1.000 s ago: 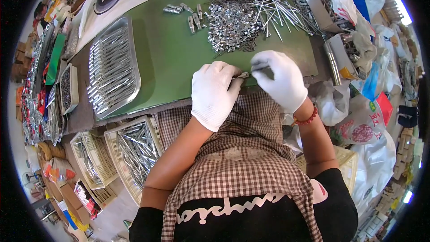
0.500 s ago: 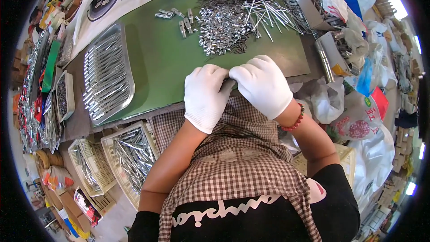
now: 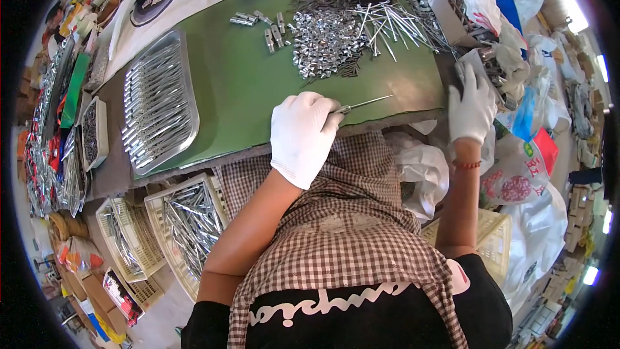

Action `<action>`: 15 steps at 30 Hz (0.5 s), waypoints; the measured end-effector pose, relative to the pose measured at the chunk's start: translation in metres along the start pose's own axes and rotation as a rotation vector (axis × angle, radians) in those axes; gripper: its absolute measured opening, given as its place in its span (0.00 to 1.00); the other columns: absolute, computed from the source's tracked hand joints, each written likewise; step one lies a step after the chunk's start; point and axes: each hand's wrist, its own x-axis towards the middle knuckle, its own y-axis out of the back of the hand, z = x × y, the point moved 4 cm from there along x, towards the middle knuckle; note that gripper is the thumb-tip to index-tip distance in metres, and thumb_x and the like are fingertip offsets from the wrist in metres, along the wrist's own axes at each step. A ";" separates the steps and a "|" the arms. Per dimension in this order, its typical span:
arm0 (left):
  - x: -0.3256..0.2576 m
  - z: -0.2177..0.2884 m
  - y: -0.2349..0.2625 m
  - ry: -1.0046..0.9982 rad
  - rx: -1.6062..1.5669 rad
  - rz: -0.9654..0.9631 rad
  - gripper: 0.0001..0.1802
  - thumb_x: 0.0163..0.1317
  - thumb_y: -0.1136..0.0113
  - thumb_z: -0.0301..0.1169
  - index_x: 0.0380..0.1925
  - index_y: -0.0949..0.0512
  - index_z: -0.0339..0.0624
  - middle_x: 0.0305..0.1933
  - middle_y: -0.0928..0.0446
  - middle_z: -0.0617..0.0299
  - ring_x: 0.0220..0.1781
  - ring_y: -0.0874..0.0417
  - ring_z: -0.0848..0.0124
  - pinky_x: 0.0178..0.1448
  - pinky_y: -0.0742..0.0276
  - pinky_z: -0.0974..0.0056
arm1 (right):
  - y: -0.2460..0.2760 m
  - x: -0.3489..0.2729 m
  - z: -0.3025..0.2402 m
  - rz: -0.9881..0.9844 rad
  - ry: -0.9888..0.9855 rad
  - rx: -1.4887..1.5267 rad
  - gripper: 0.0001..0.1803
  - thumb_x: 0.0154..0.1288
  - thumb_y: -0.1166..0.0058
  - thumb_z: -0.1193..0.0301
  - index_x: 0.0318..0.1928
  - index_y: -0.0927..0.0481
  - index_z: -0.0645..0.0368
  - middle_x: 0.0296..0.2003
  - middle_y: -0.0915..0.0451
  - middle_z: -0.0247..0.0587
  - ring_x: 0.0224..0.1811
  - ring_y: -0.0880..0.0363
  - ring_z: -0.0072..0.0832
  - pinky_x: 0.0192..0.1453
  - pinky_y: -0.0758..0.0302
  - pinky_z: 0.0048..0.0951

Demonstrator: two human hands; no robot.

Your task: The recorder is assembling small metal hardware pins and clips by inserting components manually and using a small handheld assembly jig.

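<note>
My left hand point(image 3: 302, 134), in a white glove, is closed by the front edge of the green work mat point(image 3: 232, 97). Between its fingertips is a thin metal rod point(image 3: 371, 101) with a thicker silver fitting near the grip, its free end pointing right. My right hand point(image 3: 473, 106), also gloved, has its fingers stretched and apart over a slim silver cylindrical tool point(image 3: 458, 68) on the right. Most of that tool is hidden beneath the hand. Beyond my left hand lie a heap of small silver fittings point(image 3: 323, 42) and a bundle of long rods point(image 3: 385, 22).
A metal tray point(image 3: 193, 113) of rods lined up with silver ends stands on the left. Several short cylinders point(image 3: 269, 39) lie near the heap. Baskets point(image 3: 155, 201) hold more metal rods beside my lap. Boxes and plastic bags point(image 3: 516, 187) crowd the right side.
My hands were together at the mat's front edge. My right hand has moved away to the right, over the silver tool. The rod now shows in my left hand.
</note>
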 end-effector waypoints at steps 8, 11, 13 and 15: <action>-0.003 -0.004 -0.002 -0.064 0.017 0.114 0.06 0.50 0.30 0.30 0.28 0.18 0.46 0.31 0.22 0.61 0.34 0.20 0.56 0.39 0.25 0.53 | 0.050 -0.013 -0.066 -0.154 0.071 0.769 0.33 0.57 0.38 0.80 0.66 0.26 0.59 0.52 0.20 0.51 0.49 0.18 0.43 0.49 0.21 0.37; -0.004 -0.004 -0.001 -0.048 0.011 0.085 0.07 0.51 0.30 0.30 0.29 0.18 0.44 0.33 0.21 0.58 0.36 0.20 0.54 0.42 0.25 0.52 | 0.055 -0.043 -0.120 -0.643 0.128 0.598 0.39 0.52 0.29 0.73 0.67 0.24 0.44 0.36 0.17 0.46 0.33 0.17 0.44 0.40 0.19 0.37; -0.004 -0.005 -0.001 -0.010 0.014 0.048 0.08 0.51 0.30 0.29 0.31 0.17 0.42 0.35 0.20 0.56 0.39 0.19 0.53 0.46 0.25 0.51 | 0.057 -0.043 -0.117 -0.500 0.097 0.735 0.40 0.56 0.30 0.63 0.71 0.30 0.42 0.31 0.18 0.47 0.26 0.18 0.45 0.32 0.21 0.40; -0.003 -0.003 -0.002 -0.002 0.007 0.034 0.07 0.52 0.31 0.29 0.31 0.17 0.42 0.35 0.20 0.55 0.40 0.19 0.52 0.45 0.25 0.51 | 0.060 -0.041 -0.117 -0.396 0.038 0.826 0.40 0.58 0.31 0.62 0.71 0.30 0.42 0.30 0.18 0.48 0.26 0.17 0.45 0.32 0.21 0.41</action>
